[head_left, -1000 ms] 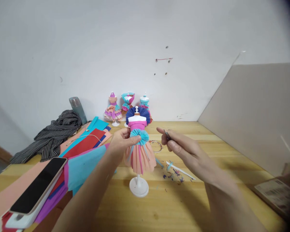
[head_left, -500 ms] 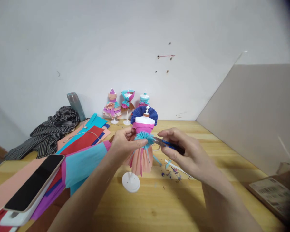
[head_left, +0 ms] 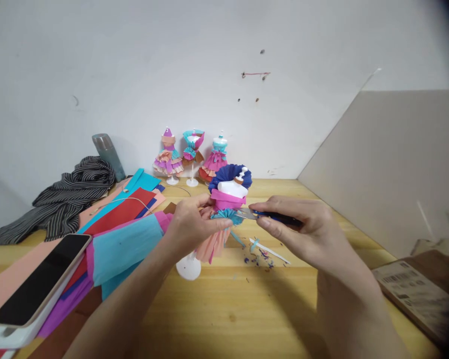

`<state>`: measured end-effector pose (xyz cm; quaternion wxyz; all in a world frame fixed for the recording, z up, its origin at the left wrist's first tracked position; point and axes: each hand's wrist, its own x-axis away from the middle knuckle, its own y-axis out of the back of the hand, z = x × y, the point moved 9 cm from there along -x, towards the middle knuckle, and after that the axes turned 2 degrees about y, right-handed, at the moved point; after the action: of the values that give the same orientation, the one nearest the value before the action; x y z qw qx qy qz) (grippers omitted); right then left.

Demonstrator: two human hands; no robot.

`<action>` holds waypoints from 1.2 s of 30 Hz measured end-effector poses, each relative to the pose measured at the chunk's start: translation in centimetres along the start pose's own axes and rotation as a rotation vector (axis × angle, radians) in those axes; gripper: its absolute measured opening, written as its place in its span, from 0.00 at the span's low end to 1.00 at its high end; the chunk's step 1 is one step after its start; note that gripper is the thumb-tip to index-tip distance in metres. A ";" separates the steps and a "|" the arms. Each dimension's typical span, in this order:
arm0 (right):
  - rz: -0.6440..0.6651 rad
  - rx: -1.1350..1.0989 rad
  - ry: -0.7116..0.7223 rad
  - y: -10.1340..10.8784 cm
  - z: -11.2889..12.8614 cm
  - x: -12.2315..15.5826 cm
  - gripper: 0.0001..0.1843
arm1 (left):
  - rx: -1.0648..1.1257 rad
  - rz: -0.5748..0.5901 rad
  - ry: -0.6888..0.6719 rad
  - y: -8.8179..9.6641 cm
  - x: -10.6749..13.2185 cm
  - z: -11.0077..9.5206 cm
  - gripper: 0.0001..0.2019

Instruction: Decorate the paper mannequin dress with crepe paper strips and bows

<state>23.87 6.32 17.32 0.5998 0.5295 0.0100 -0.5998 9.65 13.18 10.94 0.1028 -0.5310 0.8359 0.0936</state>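
With the middle of my view as the clock's centre, the table spreads across 6 o'clock. Coloured papers pile at 8, with the striped cloth at 9 and the carton at 4. Just below centre, towards 6, the dressed form leans, its head towards 1 and its base towards 7. The flask tilts between 9 and 10; three other forms stand at 10. My left hand, at 7, is clamped on the form's waist. My right hand, at 4, is wrapped around the snips. The phone lies on a white block over the papers at 8. The snips point to 9, blades at the form's rosette; whether they cut into it I cannot tell. At 5 lie a white strip and scraps.
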 end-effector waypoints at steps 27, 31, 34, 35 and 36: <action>0.087 0.027 -0.041 -0.2 0.4 0.2 0.12 | -0.243 -0.024 -0.056 -0.7 0.6 -2.0 0.13; 0.091 0.030 -0.021 -0.3 0.5 0.2 0.11 | -0.269 -0.026 -0.068 -0.8 0.6 -2.3 0.12; 0.094 0.026 -0.012 -0.3 0.4 0.3 0.11 | -0.358 -0.040 -0.071 -0.7 0.6 -2.5 0.13; 0.095 0.025 -0.010 -0.3 0.4 0.3 0.10 | -0.375 -0.043 -0.077 -0.7 0.7 -2.6 0.13; 0.094 0.025 -0.007 -0.3 0.4 0.4 0.10 | -0.382 -0.043 -0.085 -0.7 0.7 -2.7 0.13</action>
<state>23.46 5.88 17.07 0.6208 0.5345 -0.0246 -0.5729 9.78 11.59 13.30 0.0374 -0.5542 0.7862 0.2709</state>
